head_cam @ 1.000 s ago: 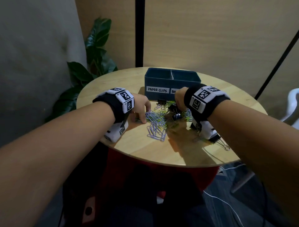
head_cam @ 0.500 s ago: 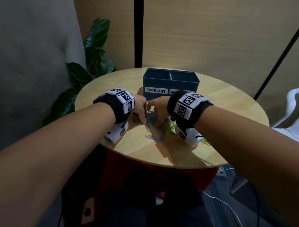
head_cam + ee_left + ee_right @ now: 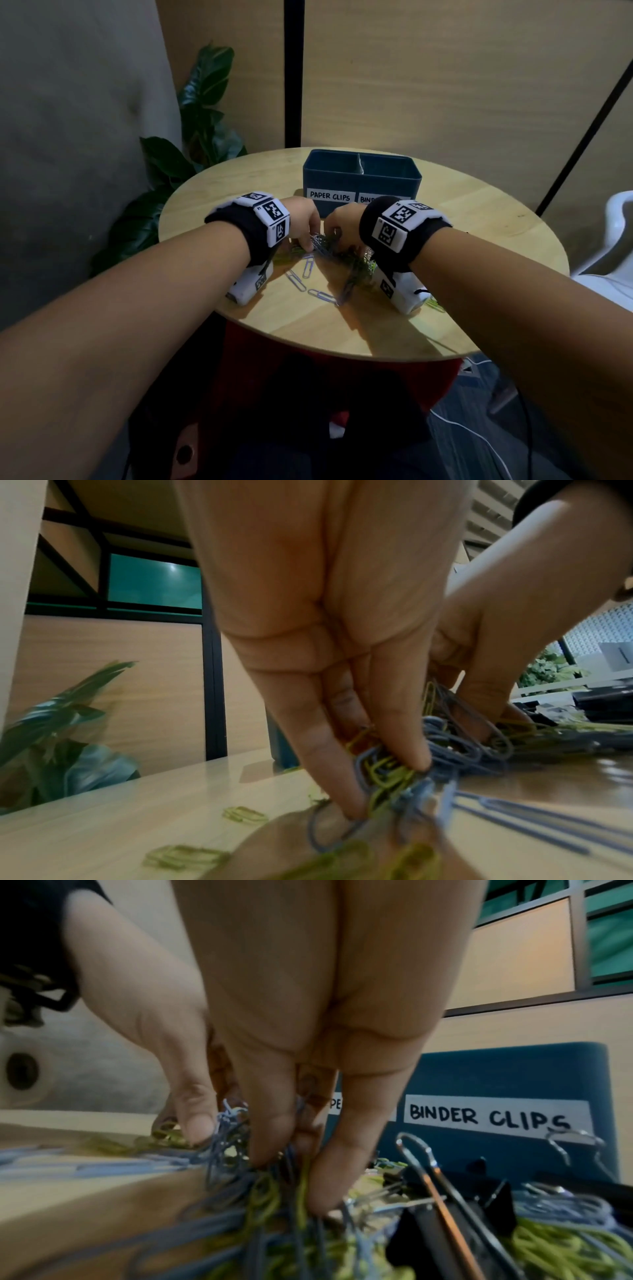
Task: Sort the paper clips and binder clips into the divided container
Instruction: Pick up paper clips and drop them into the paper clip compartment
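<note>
A tangle of blue and green paper clips [image 3: 323,244] lies on the round wooden table [image 3: 479,233], in front of the dark blue divided container [image 3: 342,181] labelled PAPER CLIPS and BINDER CLIPS. My left hand [image 3: 303,222] and right hand [image 3: 342,226] meet over the heap. In the left wrist view my left hand [image 3: 387,767] pinches a bunch of the clips [image 3: 387,775]. In the right wrist view my right hand [image 3: 287,1164] digs its curled fingers into the paper clips [image 3: 260,1191]. Black binder clips [image 3: 459,1221] lie just to their right, near the container [image 3: 514,1080].
Three loose blue paper clips [image 3: 296,281] lie nearer the table's front edge, and a few green ones [image 3: 434,303] sit by my right wrist. A leafy plant [image 3: 195,137] stands behind the table on the left. A white chair [image 3: 620,233] is at the right.
My right hand has moved left from the binder clips to meet my left hand. Both hands have bunched the paper clips together, leaving a few loose ones toward the front edge.
</note>
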`<state>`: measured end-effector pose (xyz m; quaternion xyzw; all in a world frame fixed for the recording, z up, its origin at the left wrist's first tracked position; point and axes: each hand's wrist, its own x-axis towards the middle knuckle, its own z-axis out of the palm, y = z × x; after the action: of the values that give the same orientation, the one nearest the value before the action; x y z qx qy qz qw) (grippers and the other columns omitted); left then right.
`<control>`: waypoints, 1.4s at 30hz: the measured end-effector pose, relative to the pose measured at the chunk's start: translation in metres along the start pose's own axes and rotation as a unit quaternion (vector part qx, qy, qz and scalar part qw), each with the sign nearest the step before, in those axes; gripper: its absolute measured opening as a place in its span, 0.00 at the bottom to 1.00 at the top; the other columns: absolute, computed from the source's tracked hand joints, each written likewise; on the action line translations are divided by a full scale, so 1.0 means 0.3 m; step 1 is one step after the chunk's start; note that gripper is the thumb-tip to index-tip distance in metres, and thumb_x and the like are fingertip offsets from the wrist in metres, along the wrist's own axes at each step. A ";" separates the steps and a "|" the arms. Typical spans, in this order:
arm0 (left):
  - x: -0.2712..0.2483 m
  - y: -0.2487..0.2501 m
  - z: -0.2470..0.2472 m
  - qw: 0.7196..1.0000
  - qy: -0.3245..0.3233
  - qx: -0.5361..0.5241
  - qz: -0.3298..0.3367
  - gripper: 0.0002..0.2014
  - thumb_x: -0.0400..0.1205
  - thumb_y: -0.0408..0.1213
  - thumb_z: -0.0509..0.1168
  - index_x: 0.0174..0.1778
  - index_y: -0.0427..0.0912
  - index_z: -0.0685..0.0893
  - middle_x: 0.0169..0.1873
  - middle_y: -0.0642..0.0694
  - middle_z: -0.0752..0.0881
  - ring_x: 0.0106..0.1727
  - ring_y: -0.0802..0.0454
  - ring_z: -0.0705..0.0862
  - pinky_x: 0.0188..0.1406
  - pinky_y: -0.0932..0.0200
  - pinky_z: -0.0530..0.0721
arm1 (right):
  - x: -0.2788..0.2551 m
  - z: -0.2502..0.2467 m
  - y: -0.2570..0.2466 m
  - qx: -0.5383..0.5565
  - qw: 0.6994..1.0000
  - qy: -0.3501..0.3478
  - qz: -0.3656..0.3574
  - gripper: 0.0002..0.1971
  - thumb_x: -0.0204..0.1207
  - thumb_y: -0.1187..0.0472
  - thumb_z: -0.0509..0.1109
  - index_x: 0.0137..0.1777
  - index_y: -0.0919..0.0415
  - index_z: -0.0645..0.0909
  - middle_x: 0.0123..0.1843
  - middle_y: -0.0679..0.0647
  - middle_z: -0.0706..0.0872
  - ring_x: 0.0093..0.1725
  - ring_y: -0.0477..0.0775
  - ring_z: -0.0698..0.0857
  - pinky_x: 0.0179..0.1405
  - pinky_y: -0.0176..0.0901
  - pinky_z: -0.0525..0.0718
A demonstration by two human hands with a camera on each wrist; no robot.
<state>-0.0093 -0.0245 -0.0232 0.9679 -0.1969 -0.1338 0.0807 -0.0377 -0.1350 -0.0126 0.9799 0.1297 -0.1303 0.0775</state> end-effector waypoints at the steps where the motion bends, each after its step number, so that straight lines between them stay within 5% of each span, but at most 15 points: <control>1: 0.001 -0.004 -0.004 1.000 -0.002 -0.018 -0.001 0.20 0.76 0.31 0.73 0.65 0.35 0.84 0.58 0.38 0.85 0.41 0.47 0.81 0.34 0.67 0.80 | 0.002 -0.004 0.007 0.009 1.000 0.004 -0.001 0.19 0.79 0.61 0.67 0.69 0.60 0.78 0.65 0.57 0.84 0.60 0.59 0.85 0.49 0.40 0.81; 6: 0.013 -0.020 -0.063 0.993 0.005 -0.115 0.008 0.11 0.76 0.28 0.73 0.54 0.34 0.86 0.39 0.44 0.84 0.43 0.43 0.84 0.39 0.54 0.88 | 0.011 -0.054 0.073 0.106 0.994 0.032 0.001 0.17 0.76 0.64 0.70 0.65 0.60 0.81 0.49 0.56 0.87 0.30 0.47 0.84 0.26 0.31 0.81; 10: 0.024 -0.014 -0.156 0.985 0.047 -0.161 0.036 0.08 0.76 0.28 0.72 0.51 0.36 0.86 0.37 0.44 0.85 0.46 0.38 0.87 0.43 0.49 0.90 | 0.018 -0.114 0.138 0.159 0.982 0.100 0.009 0.17 0.75 0.64 0.71 0.65 0.59 0.82 0.55 0.58 0.89 0.39 0.50 0.85 0.39 0.39 0.86; 12: 0.043 -0.009 -0.211 0.982 0.072 -0.169 0.049 0.09 0.76 0.28 0.72 0.52 0.33 0.87 0.36 0.46 0.85 0.44 0.42 0.86 0.45 0.48 0.91 | 0.030 -0.155 0.171 0.198 0.972 0.128 0.016 0.16 0.75 0.65 0.71 0.64 0.62 0.82 0.55 0.61 0.89 0.34 0.50 0.85 0.41 0.42 0.89; 15: 0.087 0.002 -0.289 0.972 0.120 -0.192 0.056 0.08 0.76 0.28 0.72 0.50 0.34 0.87 0.42 0.40 0.86 0.44 0.43 0.87 0.33 0.58 0.90 | 0.062 -0.226 0.214 0.254 0.949 0.181 0.040 0.13 0.75 0.68 0.70 0.60 0.65 0.84 0.44 0.58 0.87 0.19 0.40 0.82 0.20 0.26 0.84; 16: 0.108 0.005 -0.310 0.968 0.139 -0.199 0.058 0.08 0.77 0.28 0.72 0.51 0.34 0.87 0.43 0.39 0.86 0.44 0.43 0.87 0.31 0.59 0.90 | 0.080 -0.249 0.228 0.254 0.945 0.201 0.047 0.12 0.75 0.68 0.70 0.58 0.64 0.84 0.42 0.58 0.86 0.22 0.43 0.84 0.19 0.25 0.82; 20: 0.213 0.010 -0.349 0.956 0.185 -0.222 0.049 0.09 0.76 0.29 0.73 0.51 0.31 0.88 0.46 0.36 0.87 0.47 0.40 0.89 0.43 0.47 0.92 | 0.170 -0.299 0.273 0.236 0.940 0.232 0.087 0.13 0.74 0.66 0.70 0.58 0.63 0.86 0.45 0.57 0.89 0.43 0.55 0.89 0.50 0.46 0.89; 24: 0.320 0.005 -0.323 0.956 0.206 -0.207 0.018 0.05 0.75 0.31 0.74 0.44 0.35 0.89 0.39 0.38 0.87 0.34 0.45 0.85 0.35 0.54 0.88 | 0.264 -0.299 0.286 0.175 0.961 0.173 0.128 0.14 0.72 0.65 0.73 0.57 0.63 0.87 0.53 0.58 0.91 0.54 0.56 0.89 0.54 0.45 0.87; 29: 0.377 -0.016 -0.294 0.965 0.198 -0.172 -0.017 0.13 0.71 0.41 0.78 0.47 0.36 0.92 0.45 0.40 0.92 0.43 0.49 0.85 0.41 0.58 0.81 | 0.306 -0.274 0.277 0.194 0.967 0.117 0.113 0.16 0.71 0.62 0.75 0.60 0.63 0.87 0.52 0.57 0.91 0.35 0.49 0.84 0.41 0.40 0.86; 33: 0.361 -0.033 -0.285 0.970 0.187 -0.154 -0.023 0.14 0.72 0.43 0.77 0.46 0.37 0.93 0.48 0.41 0.91 0.51 0.45 0.86 0.41 0.59 0.76 | 0.285 -0.260 0.281 0.232 0.963 0.108 0.085 0.19 0.72 0.64 0.74 0.64 0.64 0.84 0.56 0.62 0.90 0.50 0.57 0.90 0.59 0.54 0.87; 36: 0.323 -0.028 -0.276 0.968 0.196 -0.158 -0.021 0.14 0.77 0.41 0.72 0.54 0.37 0.91 0.55 0.41 0.90 0.58 0.45 0.85 0.45 0.61 0.75 | 0.264 -0.247 0.281 0.269 0.948 0.140 0.095 0.15 0.74 0.63 0.73 0.60 0.65 0.86 0.53 0.64 0.91 0.52 0.63 0.90 0.57 0.57 0.87; 39: 0.268 -0.009 -0.261 0.963 0.215 -0.160 -0.002 0.14 0.78 0.39 0.72 0.58 0.38 0.89 0.60 0.42 0.88 0.63 0.47 0.84 0.53 0.61 0.76 | 0.234 -0.230 0.260 0.266 0.949 0.144 0.090 0.15 0.75 0.63 0.71 0.61 0.63 0.86 0.51 0.61 0.90 0.46 0.58 0.87 0.59 0.56 0.86; 42: 0.214 0.011 -0.242 0.960 0.240 -0.142 0.006 0.14 0.76 0.39 0.73 0.55 0.38 0.89 0.57 0.42 0.89 0.59 0.46 0.85 0.52 0.59 0.77 | 0.196 -0.233 0.239 0.228 0.952 0.185 0.082 0.15 0.77 0.64 0.68 0.63 0.59 0.85 0.59 0.57 0.89 0.54 0.55 0.86 0.62 0.48 0.84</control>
<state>0.0675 -0.0457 0.0321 0.9490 -0.1564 0.0763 0.2629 0.0532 -0.1767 0.0465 0.9856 0.0280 0.0342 -0.1632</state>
